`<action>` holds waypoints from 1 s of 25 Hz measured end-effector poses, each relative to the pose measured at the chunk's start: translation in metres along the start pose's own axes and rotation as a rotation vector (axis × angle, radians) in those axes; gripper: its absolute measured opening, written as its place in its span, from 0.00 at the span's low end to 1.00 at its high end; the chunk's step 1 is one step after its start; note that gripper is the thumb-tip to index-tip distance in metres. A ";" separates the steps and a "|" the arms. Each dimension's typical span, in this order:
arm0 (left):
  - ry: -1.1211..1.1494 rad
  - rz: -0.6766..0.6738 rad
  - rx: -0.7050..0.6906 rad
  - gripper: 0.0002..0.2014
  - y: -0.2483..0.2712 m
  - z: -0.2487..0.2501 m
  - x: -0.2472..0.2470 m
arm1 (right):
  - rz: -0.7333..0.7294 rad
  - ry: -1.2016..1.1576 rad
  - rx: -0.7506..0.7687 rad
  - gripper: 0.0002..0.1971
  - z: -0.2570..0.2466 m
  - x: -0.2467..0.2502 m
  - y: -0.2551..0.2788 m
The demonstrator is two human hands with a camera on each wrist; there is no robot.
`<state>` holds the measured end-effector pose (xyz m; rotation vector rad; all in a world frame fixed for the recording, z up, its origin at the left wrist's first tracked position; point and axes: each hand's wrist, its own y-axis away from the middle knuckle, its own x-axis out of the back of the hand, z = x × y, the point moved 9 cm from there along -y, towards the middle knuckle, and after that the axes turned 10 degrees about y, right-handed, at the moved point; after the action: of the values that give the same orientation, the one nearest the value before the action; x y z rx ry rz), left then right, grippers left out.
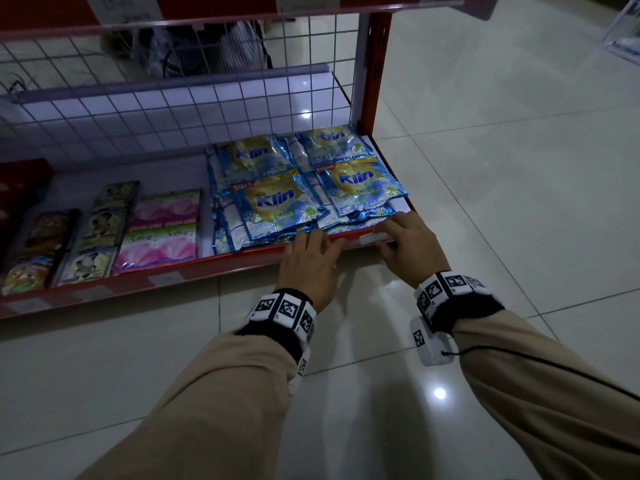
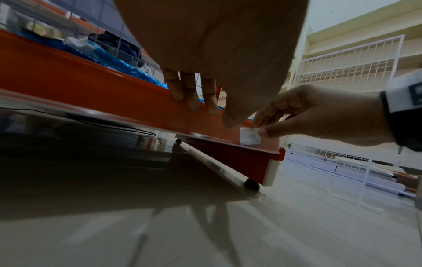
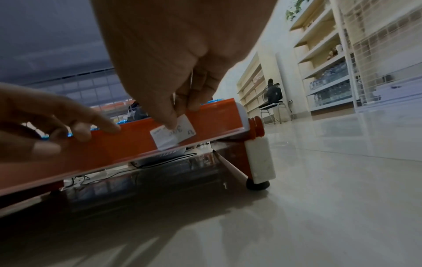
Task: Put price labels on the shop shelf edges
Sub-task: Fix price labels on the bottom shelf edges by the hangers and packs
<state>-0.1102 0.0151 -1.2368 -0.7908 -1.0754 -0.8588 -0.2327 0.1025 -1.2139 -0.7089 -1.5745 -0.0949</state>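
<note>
Low red metal shelf edge (image 3: 128,144) ran lengthwise; right hand (image 1: 408,242) pinched small white paper price label (image 3: 173,136) flat against it, left hand (image 1: 310,261) resting flat-fingered just beside.

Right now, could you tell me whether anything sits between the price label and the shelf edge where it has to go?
Nothing visible does. The right hand pinches the price label flat against the red shelf edge, near its right end. The left hand rests on the same edge beside it, clear of the label.
</note>
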 end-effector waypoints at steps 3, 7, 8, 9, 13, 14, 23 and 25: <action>-0.004 0.010 0.005 0.23 0.000 0.000 0.001 | -0.051 0.096 0.022 0.12 -0.002 -0.006 0.002; -0.018 0.011 0.013 0.24 0.002 -0.001 -0.001 | -0.067 0.148 0.049 0.11 -0.008 -0.009 0.002; -0.017 0.009 0.013 0.24 0.002 -0.001 -0.001 | -0.061 0.160 0.048 0.11 -0.009 -0.008 0.002; -0.015 0.008 0.012 0.24 0.002 -0.001 -0.001 | -0.053 0.169 0.047 0.10 -0.009 -0.008 0.002; 0.001 0.013 -0.002 0.24 0.001 -0.001 0.001 | -0.053 0.173 0.034 0.10 -0.007 -0.010 0.001; 0.005 0.015 -0.002 0.24 0.001 -0.001 0.001 | -0.067 0.186 0.033 0.10 -0.007 -0.012 0.000; 0.078 0.010 0.000 0.22 0.000 -0.004 0.003 | -0.036 -0.095 -0.112 0.04 0.006 -0.006 -0.010; 0.109 0.007 0.003 0.21 -0.001 -0.005 0.004 | -0.020 -0.218 -0.134 0.04 0.006 -0.002 -0.015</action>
<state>-0.1082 0.0098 -1.2344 -0.7371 -0.9768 -0.8841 -0.2455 0.0928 -1.2111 -0.8307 -1.7957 -0.1431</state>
